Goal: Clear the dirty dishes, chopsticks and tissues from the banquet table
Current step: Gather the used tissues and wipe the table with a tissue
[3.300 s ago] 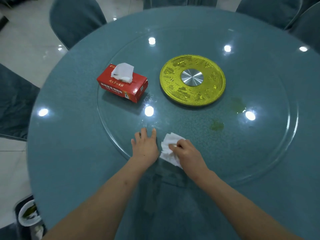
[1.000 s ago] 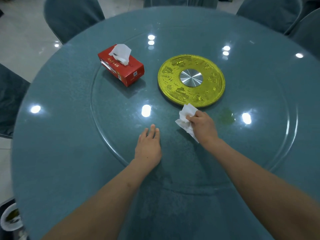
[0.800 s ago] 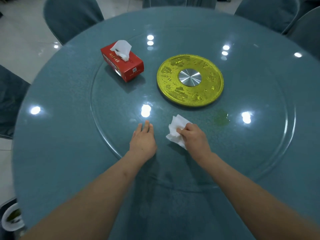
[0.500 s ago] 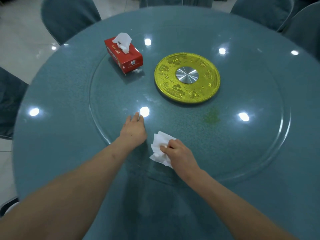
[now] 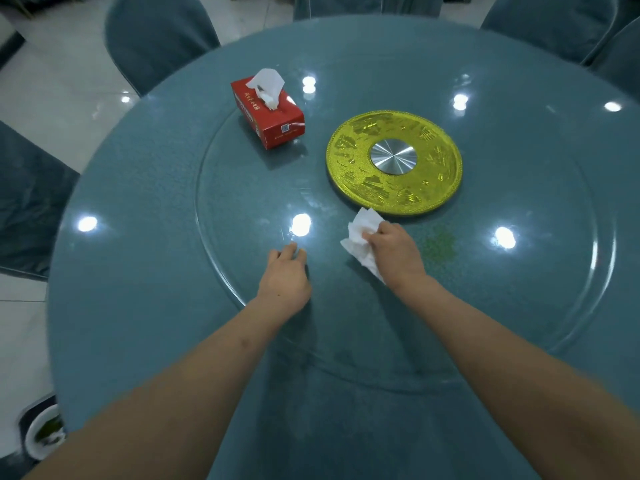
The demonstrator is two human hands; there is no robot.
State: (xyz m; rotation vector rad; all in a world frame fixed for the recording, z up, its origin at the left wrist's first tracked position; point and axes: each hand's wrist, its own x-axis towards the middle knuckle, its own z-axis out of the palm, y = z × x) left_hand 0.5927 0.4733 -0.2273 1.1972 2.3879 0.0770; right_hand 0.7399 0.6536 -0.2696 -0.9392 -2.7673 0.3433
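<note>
Tissue [image 5: 360, 237], white and crumpled, is sitting bunched under my right hand [image 5: 394, 252], whose fingers are curling over it and pinching it down against the glass turntable [image 5: 554, 306]; the wad is sticking out past my knuckles toward ten o'clock and trailing back under my palm toward my wrist. It is lying just beside the near rim of the gold centre plate [image 5: 394, 162], at about seven o'clock from that plate, close to touching it, though I cannot tell whether it does. At three o'clock from my right hand a green smear [image 5: 440, 249] is showing on the glass, near my knuckles but apart from the tissue. My left hand [image 5: 285, 278] is resting palm down on the turntable at nine o'clock from my right one, fingers loose and lightly bent, holding nothing, with its fingertips pointing at a bright lamp reflection. Well beyond it, at eleven o'clock from the gold plate, a red tissue box [image 5: 266, 114] is standing on the glass with a white sheet poking up from its slot. The round teal table [image 5: 121, 271] is carrying all of this, and covered chairs are ringing its far edge. Down at seven o'clock, off the table, a white dish [image 5: 43, 433] holding something green is peeking into view.
</note>
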